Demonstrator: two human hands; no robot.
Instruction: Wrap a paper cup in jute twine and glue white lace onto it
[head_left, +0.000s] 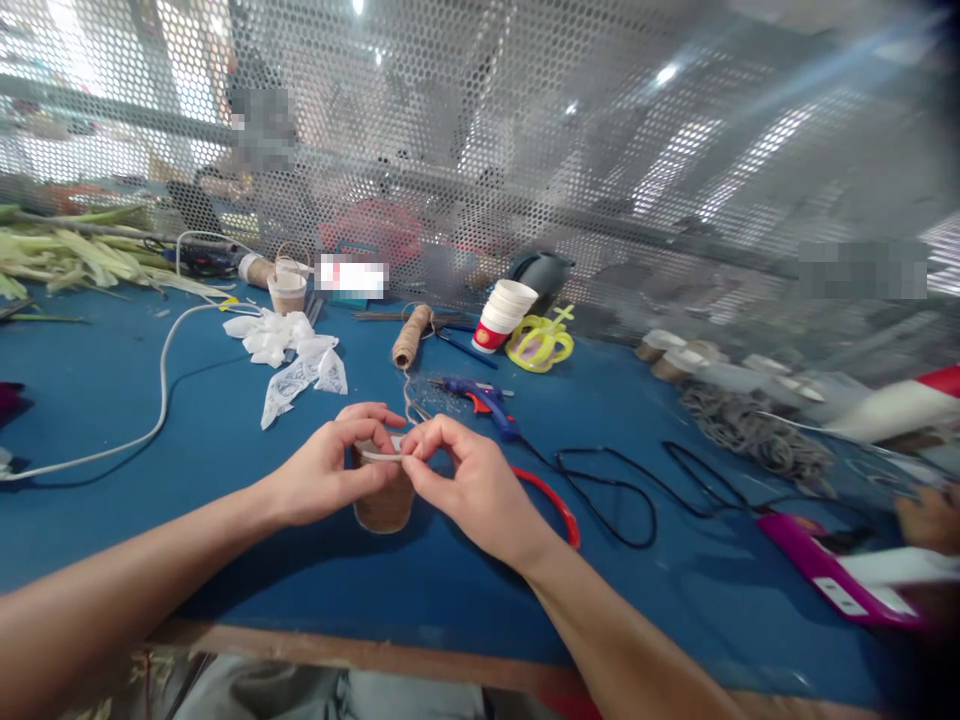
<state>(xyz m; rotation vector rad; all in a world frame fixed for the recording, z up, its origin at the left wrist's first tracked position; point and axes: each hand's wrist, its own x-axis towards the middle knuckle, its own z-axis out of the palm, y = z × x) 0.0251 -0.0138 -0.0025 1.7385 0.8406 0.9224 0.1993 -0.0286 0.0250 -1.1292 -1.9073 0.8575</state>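
Note:
A small cup wrapped in brown twine (384,505) stands near the front of the blue table (150,420). My left hand (330,470) is wrapped round the cup's left side, thumb at the rim. My right hand (465,480) pinches the end of a twine strand (409,395) at the cup's rim. That strand runs back to a twine spool (411,336) lying further away.
A blue glue gun (480,397) with a black cord (637,490) lies behind my right hand. White lace pieces (289,355), stacked paper cups (504,313), a yellow object (540,343), red-handled scissors (559,505), a white cable (161,380) and green leaves (67,255) sit around. Another person's hand (930,515) shows at right.

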